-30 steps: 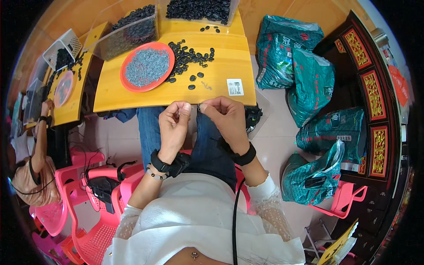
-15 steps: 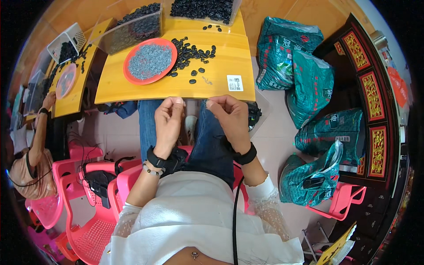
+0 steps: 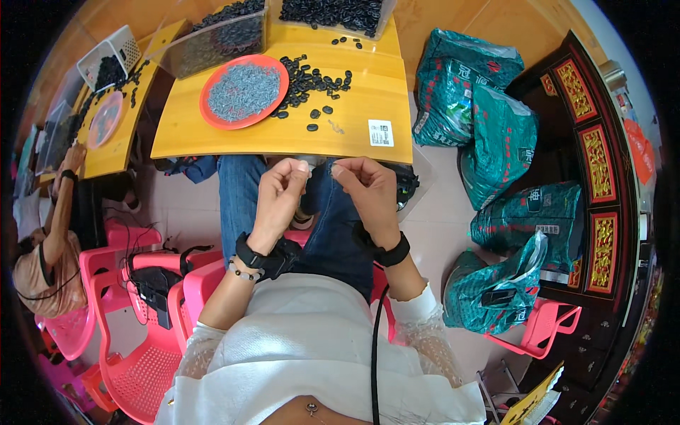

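Both hands raised together over lap, below yellow table.

Left hand: raised just below the near edge of the yellow table, fingers curled, thumb and forefinger pinched together at the tip; any item between them is too small to tell.
Right hand: level with the left hand, just beside it and apart, below the same table edge, fingertips pinched likewise.
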Action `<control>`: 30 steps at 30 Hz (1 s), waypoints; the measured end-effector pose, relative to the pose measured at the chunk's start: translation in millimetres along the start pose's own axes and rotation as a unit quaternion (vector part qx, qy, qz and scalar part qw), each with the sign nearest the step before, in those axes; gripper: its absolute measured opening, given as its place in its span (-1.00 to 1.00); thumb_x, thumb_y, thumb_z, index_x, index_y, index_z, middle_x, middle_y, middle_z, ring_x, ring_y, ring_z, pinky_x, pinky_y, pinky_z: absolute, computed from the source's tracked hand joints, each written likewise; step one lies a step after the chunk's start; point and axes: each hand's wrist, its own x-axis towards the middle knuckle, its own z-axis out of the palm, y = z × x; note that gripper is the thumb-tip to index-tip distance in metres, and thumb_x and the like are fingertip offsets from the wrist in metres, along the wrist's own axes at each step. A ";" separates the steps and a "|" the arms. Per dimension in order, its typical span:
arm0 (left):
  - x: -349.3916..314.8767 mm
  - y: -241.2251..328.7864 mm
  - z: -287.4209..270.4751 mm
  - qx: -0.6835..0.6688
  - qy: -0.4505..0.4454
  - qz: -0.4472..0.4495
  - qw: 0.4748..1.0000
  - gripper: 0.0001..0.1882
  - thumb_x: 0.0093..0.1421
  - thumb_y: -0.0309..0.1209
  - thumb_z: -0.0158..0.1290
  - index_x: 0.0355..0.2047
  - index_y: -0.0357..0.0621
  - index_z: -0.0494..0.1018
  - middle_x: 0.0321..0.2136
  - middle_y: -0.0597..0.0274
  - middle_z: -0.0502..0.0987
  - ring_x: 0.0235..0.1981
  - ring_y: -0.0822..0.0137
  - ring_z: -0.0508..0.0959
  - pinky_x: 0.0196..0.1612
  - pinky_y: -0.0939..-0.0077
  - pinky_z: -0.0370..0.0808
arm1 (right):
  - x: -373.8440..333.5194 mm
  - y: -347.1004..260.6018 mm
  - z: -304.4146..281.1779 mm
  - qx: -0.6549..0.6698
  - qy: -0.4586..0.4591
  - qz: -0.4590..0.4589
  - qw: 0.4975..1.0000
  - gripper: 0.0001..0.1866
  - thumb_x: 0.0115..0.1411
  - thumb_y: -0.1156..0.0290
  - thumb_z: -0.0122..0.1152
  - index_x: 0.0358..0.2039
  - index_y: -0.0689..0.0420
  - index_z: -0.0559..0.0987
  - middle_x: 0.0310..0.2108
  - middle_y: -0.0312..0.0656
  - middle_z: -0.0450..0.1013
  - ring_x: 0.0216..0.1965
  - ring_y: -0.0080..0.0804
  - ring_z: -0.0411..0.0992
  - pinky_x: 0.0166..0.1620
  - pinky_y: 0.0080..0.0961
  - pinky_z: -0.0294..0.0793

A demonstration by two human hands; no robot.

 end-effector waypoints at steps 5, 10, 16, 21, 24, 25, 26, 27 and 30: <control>4.0 1.0 5.4 0.010 -0.021 -0.011 1.000 -0.72 0.27 -0.28 -0.05 -0.49 -0.22 0.42 -0.67 0.50 0.30 -0.59 0.66 0.25 -0.50 0.75 0.18 | 1.6 -0.9 -0.2 -0.004 -0.005 0.008 1.000 -0.87 0.07 0.47 0.25 -0.38 0.26 0.58 -0.55 -0.39 0.47 -0.54 -0.77 0.34 -0.45 -0.82 0.30; 11.1 2.5 7.7 0.013 -0.031 0.006 0.999 -0.71 0.28 -0.28 -0.06 -0.50 -0.23 0.41 -0.67 0.50 0.29 -0.59 0.66 0.25 -0.50 0.74 0.18 | 7.4 -4.3 -1.3 -0.004 0.000 0.011 1.000 -0.88 0.07 0.49 0.25 -0.38 0.26 0.58 -0.54 -0.38 0.47 -0.54 -0.77 0.35 -0.44 -0.83 0.30; 20.3 5.8 10.6 0.020 -0.034 0.012 0.999 -0.71 0.28 -0.28 -0.06 -0.50 -0.23 0.40 -0.66 0.50 0.29 -0.58 0.66 0.25 -0.50 0.74 0.19 | 17.5 -6.0 1.7 -0.001 -0.010 0.007 1.000 -0.89 0.08 0.50 0.25 -0.39 0.27 0.57 -0.52 -0.36 0.49 -0.49 -0.76 0.39 -0.40 -0.82 0.34; 27.2 5.2 12.2 0.007 -0.031 0.002 1.000 -0.72 0.29 -0.29 -0.07 -0.48 -0.22 0.40 -0.65 0.52 0.29 -0.58 0.68 0.23 -0.51 0.75 0.17 | 24.8 -8.0 2.5 -0.017 -0.006 0.015 1.000 -0.90 0.08 0.51 0.25 -0.40 0.27 0.57 -0.51 -0.34 0.50 -0.49 -0.74 0.40 -0.39 -0.81 0.35; 31.0 5.1 10.3 0.025 -0.040 -0.008 0.999 -0.75 0.31 -0.30 -0.09 -0.46 -0.18 0.37 -0.61 0.51 0.31 -0.56 0.65 0.25 -0.46 0.74 0.20 | 28.4 -9.2 1.7 -0.028 -0.009 0.032 0.999 -0.89 0.08 0.51 0.25 -0.40 0.28 0.57 -0.50 -0.33 0.50 -0.49 -0.74 0.40 -0.38 -0.81 0.36; 32.5 4.7 10.5 0.025 -0.040 -0.010 0.999 -0.75 0.31 -0.30 -0.09 -0.46 -0.18 0.37 -0.61 0.51 0.31 -0.56 0.65 0.25 -0.46 0.74 0.20 | 30.0 -8.5 1.2 -0.028 -0.009 0.033 0.999 -0.89 0.08 0.51 0.25 -0.40 0.28 0.57 -0.50 -0.33 0.50 -0.49 -0.74 0.40 -0.38 -0.81 0.36; 33.8 4.2 10.8 0.029 -0.039 -0.006 0.999 -0.75 0.31 -0.30 -0.09 -0.46 -0.18 0.37 -0.61 0.51 0.31 -0.56 0.65 0.25 -0.47 0.73 0.20 | 31.5 -7.3 0.6 -0.030 -0.011 0.032 0.999 -0.89 0.08 0.51 0.25 -0.39 0.28 0.57 -0.50 -0.33 0.51 -0.48 -0.74 0.41 -0.37 -0.81 0.36; 35.0 3.7 11.2 0.034 -0.039 -0.001 0.999 -0.75 0.31 -0.30 -0.09 -0.45 -0.18 0.38 -0.61 0.52 0.31 -0.56 0.65 0.25 -0.47 0.73 0.21 | 32.9 -6.4 0.1 -0.032 -0.014 0.031 0.999 -0.89 0.08 0.51 0.25 -0.39 0.28 0.57 -0.50 -0.32 0.51 -0.48 -0.74 0.41 -0.37 -0.81 0.37; 38.0 2.7 13.3 0.023 -0.018 0.004 1.000 -0.74 0.28 -0.31 -0.06 -0.47 -0.23 0.41 -0.65 0.53 0.29 -0.58 0.69 0.22 -0.52 0.75 0.15 | 36.2 -6.9 -0.1 -0.027 -0.007 0.039 0.999 -0.89 0.07 0.52 0.25 -0.39 0.29 0.57 -0.50 -0.32 0.51 -0.48 -0.74 0.41 -0.37 -0.81 0.37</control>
